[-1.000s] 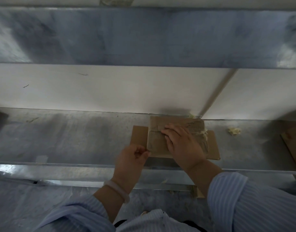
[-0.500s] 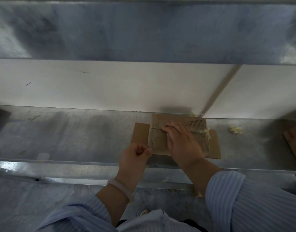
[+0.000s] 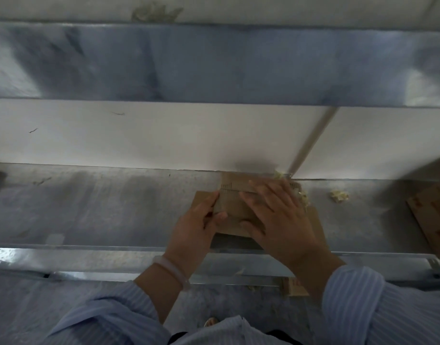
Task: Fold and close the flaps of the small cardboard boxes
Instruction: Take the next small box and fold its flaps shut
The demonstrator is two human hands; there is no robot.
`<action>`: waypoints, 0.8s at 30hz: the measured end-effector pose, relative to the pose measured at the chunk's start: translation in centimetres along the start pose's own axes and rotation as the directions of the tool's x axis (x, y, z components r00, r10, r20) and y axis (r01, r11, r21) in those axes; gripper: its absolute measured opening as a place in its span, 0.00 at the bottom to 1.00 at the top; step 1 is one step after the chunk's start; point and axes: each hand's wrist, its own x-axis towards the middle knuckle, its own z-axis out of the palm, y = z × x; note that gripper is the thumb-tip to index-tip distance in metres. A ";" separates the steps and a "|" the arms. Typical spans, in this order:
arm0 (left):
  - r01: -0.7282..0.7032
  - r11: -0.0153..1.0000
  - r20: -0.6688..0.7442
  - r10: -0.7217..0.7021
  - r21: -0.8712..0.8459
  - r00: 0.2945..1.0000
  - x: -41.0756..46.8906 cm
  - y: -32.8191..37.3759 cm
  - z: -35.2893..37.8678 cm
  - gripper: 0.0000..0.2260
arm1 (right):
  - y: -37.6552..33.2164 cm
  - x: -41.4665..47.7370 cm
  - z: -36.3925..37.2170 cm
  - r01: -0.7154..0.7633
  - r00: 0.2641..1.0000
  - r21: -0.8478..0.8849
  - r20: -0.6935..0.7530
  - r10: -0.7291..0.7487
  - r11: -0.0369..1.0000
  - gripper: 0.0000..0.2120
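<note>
Both our hands are on the small cardboard box (image 3: 232,207), which lies on the metal bench (image 3: 102,207).
Our left hand (image 3: 196,227) grips the box's left edge, fingers and thumb curled round it. Our right hand (image 3: 281,220) lies spread, straight fingers pressing down on its folded top and grasping nothing. The box sits at the back of the bench, near the white panel (image 3: 164,140). A pale bracelet (image 3: 174,272) circles the left wrist. A yellowish scrap (image 3: 338,196) and another cardboard piece (image 3: 433,215) lie to the right.

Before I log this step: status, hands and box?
Left hand pinches cardboard box at left edge. Right hand pressing flat on top. Scraps beside, nothing blocking.
</note>
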 end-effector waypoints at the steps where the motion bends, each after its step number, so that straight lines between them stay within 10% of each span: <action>1: -0.019 0.998 0.001 0.019 0.052 1.000 0.2 0.3 -0.5 0.25 | 0.0 -0.5 -0.7 -0.041 0.994 0.012 -0.103 0.042 0.999 0.25; 4: -0.014 0.987 -0.014 0.016 0.162 1.000 1.1 1.1 -1.8 0.28 | 0.2 -1.9 -2.1 -0.256 0.935 0.093 -0.230 0.271 0.962 0.31; 8: 0.064 0.998 0.008 -0.064 0.012 0.998 2.1 1.6 -2.3 0.29 | 0.7 -2.2 -3.0 -0.624 0.747 0.476 0.131 0.652 0.620 0.37; 24: 0.050 0.999 0.173 -0.053 0.018 0.983 2.6 1.5 -2.0 0.24 | 5.2 -2.5 -4.7 -0.730 0.646 0.584 0.421 0.636 0.355 0.21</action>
